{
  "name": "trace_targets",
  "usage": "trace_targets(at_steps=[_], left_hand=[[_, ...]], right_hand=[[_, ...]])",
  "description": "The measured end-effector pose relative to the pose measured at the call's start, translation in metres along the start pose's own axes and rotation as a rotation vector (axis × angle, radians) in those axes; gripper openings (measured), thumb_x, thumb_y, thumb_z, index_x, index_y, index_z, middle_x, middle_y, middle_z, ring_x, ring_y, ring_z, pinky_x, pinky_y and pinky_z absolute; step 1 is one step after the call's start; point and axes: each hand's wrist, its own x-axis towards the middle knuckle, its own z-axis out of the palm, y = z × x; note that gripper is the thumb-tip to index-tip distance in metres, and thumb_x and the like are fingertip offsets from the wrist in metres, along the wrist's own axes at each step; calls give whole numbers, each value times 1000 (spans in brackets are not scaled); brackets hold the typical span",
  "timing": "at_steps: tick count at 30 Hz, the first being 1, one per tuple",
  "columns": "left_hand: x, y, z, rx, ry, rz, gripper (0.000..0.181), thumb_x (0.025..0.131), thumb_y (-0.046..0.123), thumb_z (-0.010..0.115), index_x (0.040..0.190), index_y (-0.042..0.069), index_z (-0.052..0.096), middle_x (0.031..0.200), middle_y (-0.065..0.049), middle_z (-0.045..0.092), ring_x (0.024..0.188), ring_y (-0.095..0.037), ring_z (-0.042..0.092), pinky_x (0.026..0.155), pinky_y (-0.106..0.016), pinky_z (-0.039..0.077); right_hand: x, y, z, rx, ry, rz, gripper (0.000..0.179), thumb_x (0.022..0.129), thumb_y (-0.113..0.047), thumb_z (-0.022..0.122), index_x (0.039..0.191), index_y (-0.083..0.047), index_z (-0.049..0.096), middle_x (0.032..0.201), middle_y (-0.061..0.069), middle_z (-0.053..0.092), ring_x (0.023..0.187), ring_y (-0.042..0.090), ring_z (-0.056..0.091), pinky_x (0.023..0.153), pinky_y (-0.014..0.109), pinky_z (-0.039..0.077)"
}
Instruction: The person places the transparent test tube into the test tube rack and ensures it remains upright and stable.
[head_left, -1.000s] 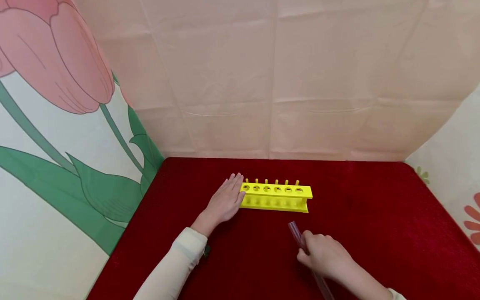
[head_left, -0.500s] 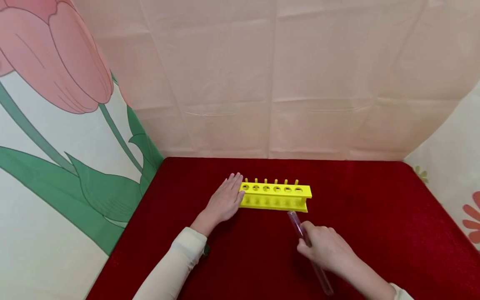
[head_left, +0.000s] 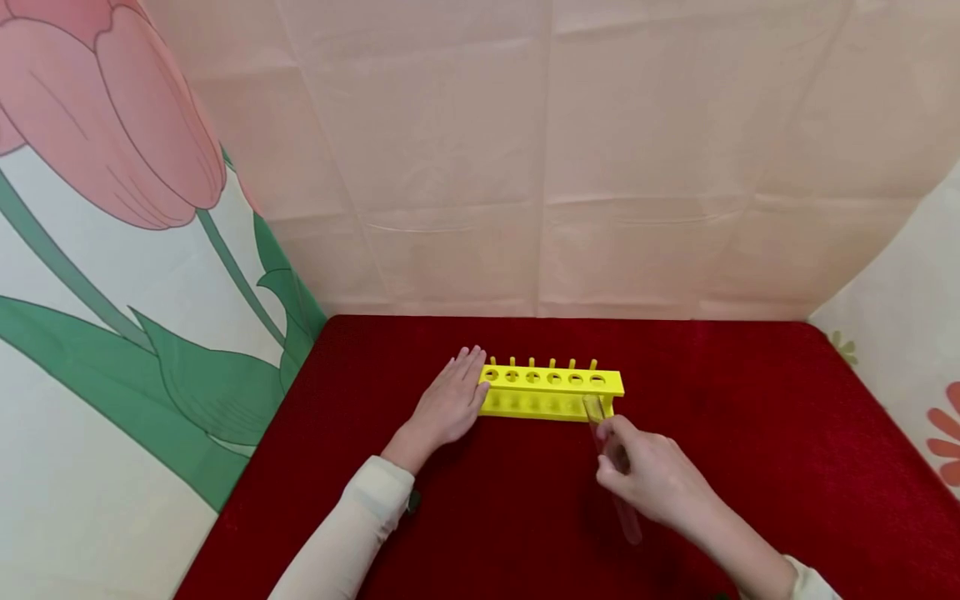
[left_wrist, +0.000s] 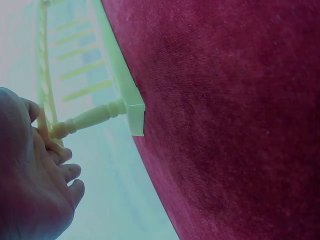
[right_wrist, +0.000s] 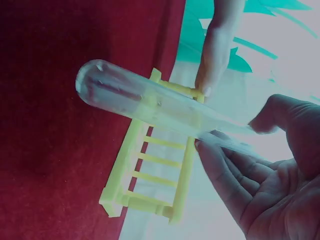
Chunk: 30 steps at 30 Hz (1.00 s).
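Observation:
A yellow test tube rack (head_left: 611,383) stands on the table, with a row of round holes along its top plate and pegs behind. My left hand (head_left: 442,404) rests against its left end with straight fingers; the left wrist view has the thumb and fingertips at the end of the rack's upper bar (left_wrist: 46,90). My right hand (head_left: 656,475) pinches a clear test tube (head_left: 628,521) between thumb and fingers, in front of the rack's right end. The tube is tilted, its upper end overlapping the rack in the head view. Its rounded end (right_wrist: 90,82) points away from the fingers.
Dark red cloth (head_left: 750,400) covers the table. A plain pinkish curtain (head_left: 540,167) hangs behind it, and a cloth printed with a tulip (head_left: 150,125) hangs at the left. A small dark object (head_left: 414,502) shows beside the left cuff.
My right hand has moved forward with the test tube, and the tube's upper end has risen from below the rack to overlap its right part. The left hand and rack have not moved.

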Motion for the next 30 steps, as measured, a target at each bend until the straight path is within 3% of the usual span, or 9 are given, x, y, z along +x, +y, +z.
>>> trace_targets(at_steps=[4, 11, 30], left_hand=[[0, 0, 0, -1, -1, -2, 62, 112, 41, 22, 163, 8, 12, 170, -8, 14, 157, -25, 11, 127, -38, 12], [0, 1, -1, 0, -7, -4, 62, 112, 41, 22, 163, 8, 12, 170, -8, 14, 157, -25, 11, 127, -39, 12], [0, 2, -2, 7, -15, -9, 61, 112, 40, 22, 163, 8, 12, 170, -7, 15, 157, -24, 9, 127, -38, 12]], right_hand=[[4, 0, -3, 12, 69, -45, 20, 88, -9, 68, 107, -14, 63, 77, -15, 61, 64, -1, 54, 56, 21, 46], [12, -1, -6, 40, 132, -52, 14, 89, -9, 68, 101, -15, 64, 79, -12, 64, 70, 0, 61, 60, 22, 52], [38, 0, -7, 204, 138, -86, 18, 91, -9, 71, 107, -11, 65, 85, -6, 70, 78, 9, 66, 68, 24, 57]])
